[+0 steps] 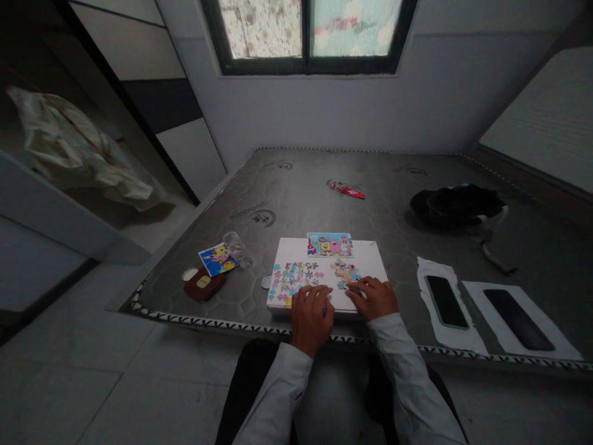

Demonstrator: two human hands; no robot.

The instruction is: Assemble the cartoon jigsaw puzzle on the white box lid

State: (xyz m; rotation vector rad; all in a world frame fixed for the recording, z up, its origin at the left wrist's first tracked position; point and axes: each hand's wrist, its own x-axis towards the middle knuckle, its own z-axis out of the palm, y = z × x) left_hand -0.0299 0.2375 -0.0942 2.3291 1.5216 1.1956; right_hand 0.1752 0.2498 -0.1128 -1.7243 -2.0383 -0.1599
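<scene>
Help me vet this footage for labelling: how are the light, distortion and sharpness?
Head view: dim overall, the window brightest; head view: wide-angle stretch, the panelled door leaning steeply; head view: loose jigsaw pieces too small and soft to read their prints clearly.

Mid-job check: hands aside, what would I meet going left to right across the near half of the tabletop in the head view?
Brown case → small round object → left cluster of puzzle pieces → right cluster of puzzle pieces → pale-edged phone → dark phone-like slab.
</scene>
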